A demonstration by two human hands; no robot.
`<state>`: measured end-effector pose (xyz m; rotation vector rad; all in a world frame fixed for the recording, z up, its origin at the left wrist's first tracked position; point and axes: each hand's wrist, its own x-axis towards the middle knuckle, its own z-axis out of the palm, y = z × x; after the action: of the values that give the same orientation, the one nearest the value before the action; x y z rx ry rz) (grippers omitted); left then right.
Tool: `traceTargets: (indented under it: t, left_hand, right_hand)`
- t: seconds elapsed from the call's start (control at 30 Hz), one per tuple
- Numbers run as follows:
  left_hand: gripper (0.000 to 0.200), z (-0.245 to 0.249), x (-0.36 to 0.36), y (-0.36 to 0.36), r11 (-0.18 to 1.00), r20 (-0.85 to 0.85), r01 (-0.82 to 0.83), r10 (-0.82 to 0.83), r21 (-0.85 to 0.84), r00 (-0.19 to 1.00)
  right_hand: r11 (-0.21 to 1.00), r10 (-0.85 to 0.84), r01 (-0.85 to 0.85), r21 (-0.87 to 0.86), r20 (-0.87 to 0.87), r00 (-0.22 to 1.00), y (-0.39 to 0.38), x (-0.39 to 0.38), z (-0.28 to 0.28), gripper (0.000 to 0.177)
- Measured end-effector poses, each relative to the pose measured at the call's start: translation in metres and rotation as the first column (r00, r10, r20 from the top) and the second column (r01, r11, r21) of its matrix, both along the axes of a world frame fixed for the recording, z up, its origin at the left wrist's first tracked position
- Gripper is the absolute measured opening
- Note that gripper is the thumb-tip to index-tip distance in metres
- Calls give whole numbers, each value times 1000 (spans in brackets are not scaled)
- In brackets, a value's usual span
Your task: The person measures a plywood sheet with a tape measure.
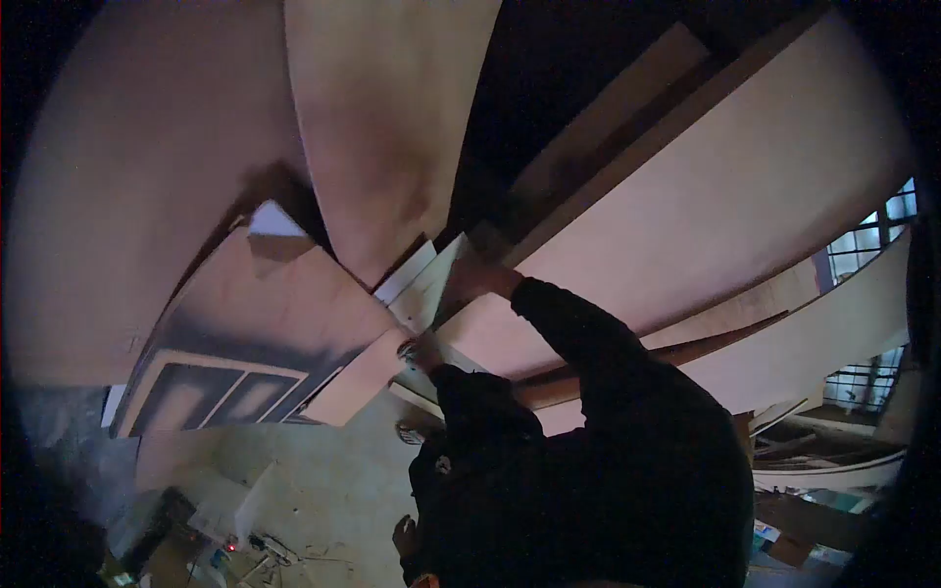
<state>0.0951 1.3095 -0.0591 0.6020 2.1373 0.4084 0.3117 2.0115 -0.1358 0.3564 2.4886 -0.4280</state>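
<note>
- In the head view, nearest to me is dark clothing (637,441), and dark sleeves go from it toward the far side.
- My right hand (482,278) is the farther one. It is at the edge of a pale board piece (443,281), with fingers partly bent. It seems to hold this edge, but the fingers are too dark for me to tell how tightly they close.
- My left hand (425,351) is nearer and a little to the left, beside the low end of the pale board piece. A small round thing (407,350) is just at it. I cannot tell if this hand is open or closed, or if it holds this thing.
- The pale board piece is in the middle, tilted, between the big sheets.
- Another hand (404,534) shows at the near left of the dark clothing; I cannot tell whose it is.
- To the left is a panel with pale frames (221,394); a white corner piece (275,220) is at its far end.
- A tall sheet (392,108) stands at the far side, and a wide sheet (686,206) lies slanted to the right.
- At the near left, scraps (270,559) are on the floor (338,470); at the right are window panes (867,235).
</note>
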Motion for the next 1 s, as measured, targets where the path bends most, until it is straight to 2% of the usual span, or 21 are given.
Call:
traceTargets:
  t: [0.03, 0.07, 0.1, 0.13, 0.17, 0.2, 0.23, 0.27, 0.3, 0.33, 0.37, 0.47, 0.53, 0.63, 0.73, 0.8, 0.83, 0.9, 0.93, 0.97, 1.0]
  left_hand:
    - [25, 8, -3, 13, 999, 37, -46, 47, -21, 998]
    - [26, 15, -8, 24, 995, 83, -94, 98, -43, 992]
    - [26, 27, -13, 40, 987, 118, -147, 154, -67, 981]
    - [27, 40, -19, 53, 978, 149, -189, 201, -92, 968]
    - [28, 55, -22, 69, 967, 169, -225, 243, -121, 955]
    - [29, 69, -26, 88, 953, 191, -266, 291, -143, 938]
    - [30, 76, -29, 97, 934, 214, -319, 349, -163, 912]
    - [31, 84, -30, 107, 915, 234, -361, 396, -180, 888]
    - [33, 80, -33, 106, 865, 299, -467, 501, -182, 812]
    - [33, 81, -34, 111, 865, 298, -465, 501, -188, 812]
    - [34, 85, -35, 119, 863, 285, -466, 504, -195, 815]
    - [34, 85, -35, 120, 878, 286, -444, 478, -179, 830]
    - [35, 84, -35, 116, 895, 303, -419, 446, -151, 842]
    - [34, 87, -34, 118, 927, 297, -359, 374, -103, 879]
    - [33, 98, -37, 107, 973, 266, -232, 225, -6, 937]
    - [32, 99, -35, 102, 981, 168, -191, 193, -29, 967]
    - [31, 105, -31, 98, 962, 102, -233, 249, -145, 963]
    - [37, 68, -30, 44, 912, 350, -398, 407, -102, 844]
    - [44, 93, -21, 62, 775, 390, -556, 631, -300, 670]
    - [52, 120, -24, 106, 597, 401, -641, 801, -482, 444]
    - [52, 123, -21, 112, 548, 385, -699, 832, -460, 399]
  right_hand:
    - [999, -13, 15, -49, 41, 999, 8, 16, -15, 28]
    - [606, -690, 657, -449, 114, 715, 4, 25, 9, 27]
    - [207, -859, 795, -570, 284, 427, 1, 34, 12, 27]
    - [-229, -898, 763, -604, 434, 74, -2, 43, 16, 26]
    - [429, -841, 750, -504, 80, 535, -5, 55, 1, 30]
    - [702, -666, 611, -367, -34, 745, -13, 67, -20, 33]
    - [893, -438, 414, -175, -135, 889, -21, 80, -42, 37]
    - [778, -603, 513, -363, -202, 772, -37, 94, -70, 41]
    - [766, -594, 577, -283, 31, 804, -33, 73, -13, 46]
    - [784, -540, 593, -185, 268, 798, -29, 47, 56, 52]
    - [798, -516, 575, -182, 286, 807, -20, 46, 68, 52]
    - [802, -559, 569, -180, 109, 822, 18, 63, 65, 51]
    - [777, -624, 611, -151, -59, 779, 61, 81, 60, 50]
    - [682, -707, 727, -80, -329, 626, 133, 117, 68, 49]
    - [507, -696, 861, 40, -570, 436, 201, 160, 86, 48]
    - [392, -644, 917, 81, -687, 336, 231, 176, 91, 48]
    - [362, -618, 928, 82, -724, 305, 236, 177, 86, 47]
    - [361, -591, 930, 74, -754, 289, 221, 175, 63, 47]
    - [383, -610, 922, 62, -732, 303, 198, 174, 39, 47]
    - [437, -654, 899, 38, -672, 347, 163, 170, 13, 46]
    - [521, -700, 854, -10, -577, 421, 123, 158, -15, 46]
